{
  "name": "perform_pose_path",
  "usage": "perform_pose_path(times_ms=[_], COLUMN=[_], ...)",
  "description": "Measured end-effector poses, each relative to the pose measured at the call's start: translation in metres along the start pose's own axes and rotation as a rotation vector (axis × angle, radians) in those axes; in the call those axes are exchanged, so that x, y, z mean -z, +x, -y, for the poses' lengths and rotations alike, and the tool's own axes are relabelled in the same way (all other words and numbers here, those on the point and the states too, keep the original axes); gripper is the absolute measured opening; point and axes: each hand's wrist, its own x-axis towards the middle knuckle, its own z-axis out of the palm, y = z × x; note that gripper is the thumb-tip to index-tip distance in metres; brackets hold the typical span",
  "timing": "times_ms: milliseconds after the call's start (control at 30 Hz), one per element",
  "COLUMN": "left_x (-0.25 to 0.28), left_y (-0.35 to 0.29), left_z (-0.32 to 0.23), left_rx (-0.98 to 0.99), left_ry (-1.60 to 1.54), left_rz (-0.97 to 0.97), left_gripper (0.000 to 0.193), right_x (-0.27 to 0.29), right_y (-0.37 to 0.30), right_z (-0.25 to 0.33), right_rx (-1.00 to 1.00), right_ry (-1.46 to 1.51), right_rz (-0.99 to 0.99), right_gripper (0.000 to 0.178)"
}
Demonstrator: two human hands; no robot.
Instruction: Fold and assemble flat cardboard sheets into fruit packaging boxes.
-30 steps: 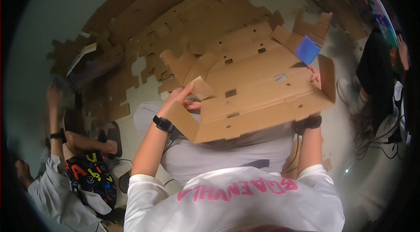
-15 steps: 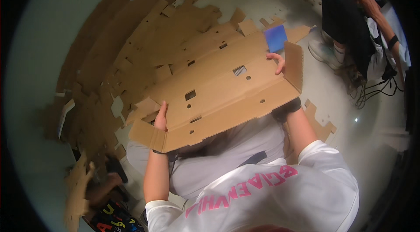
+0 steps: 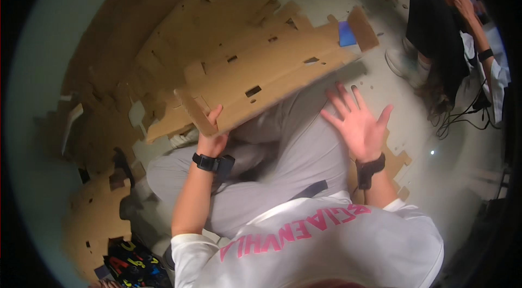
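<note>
A flat, die-cut brown cardboard box blank [image 3: 272, 70] with slots and flaps tilts over my lap. My left hand [image 3: 211, 137] grips its lower left edge, a black watch on that wrist. My right hand [image 3: 360, 122] hovers below the blank's right side, palm out and fingers spread, holding nothing and apart from the cardboard. A small blue patch [image 3: 346, 33] shows at the blank's far right end next to a flap. I sit on the floor in grey trousers and a white shirt.
Many flat cardboard blanks [image 3: 157, 32] cover the floor ahead and to the left. Another person [image 3: 462, 32] in dark clothes sits at the upper right with cables beside them. A colourful item [image 3: 130, 263] lies at the lower left. Pale floor [image 3: 435, 141] shows on the right.
My right hand has let go of the blank's right end and now hangs spread below it. The blank has swung up and left, held only by my left hand.
</note>
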Motion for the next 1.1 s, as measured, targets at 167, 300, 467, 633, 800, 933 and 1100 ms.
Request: perform_pose_path(times_ms=[167, 300, 467, 633, 800, 933, 1100], left_x=[-0.033, -0.062, -0.065, -0.120, -0.157, -0.078, 0.017], left_y=[-0.030, -0.052, -0.060, 0.003, 0.142, 0.143, 0.066], left_z=[0.002, 0.002, 0.011, -0.024, -0.070, -0.065, -0.065], left_rx=[-0.024, -0.221, -0.462, -0.243, -0.289, -0.064, -0.003], left_ry=[-0.087, 0.020, 0.379, 0.599, 0.480, 0.638, 0.579], left_rz=[-0.009, -0.082, -0.123, 0.217, 0.507, 0.105, 0.091], left_gripper=[0.044, 0.050, 0.044, 0.030, 0.039, 0.039, 0.029], right_x=[-0.029, -0.049, -0.044, -0.003, 0.063, 0.148, 0.258], right_y=[-0.007, 0.005, -0.008, 0.062, 0.259, 0.358, 0.435], right_z=[-0.017, -0.027, -0.005, 0.047, 0.126, 0.144, 0.077], right_rx=[-0.198, -0.093, 0.007, 0.181, 0.274, 0.191, -0.147], right_ry=[-0.191, -0.501, -0.437, -0.441, -0.326, -0.319, -0.540], right_rz=[-0.062, -0.343, -0.255, -0.217, -0.278, -0.372, -0.568], right_gripper=[0.060, 0.050, 0.057, 0.049, 0.038, 0.039, 0.046])
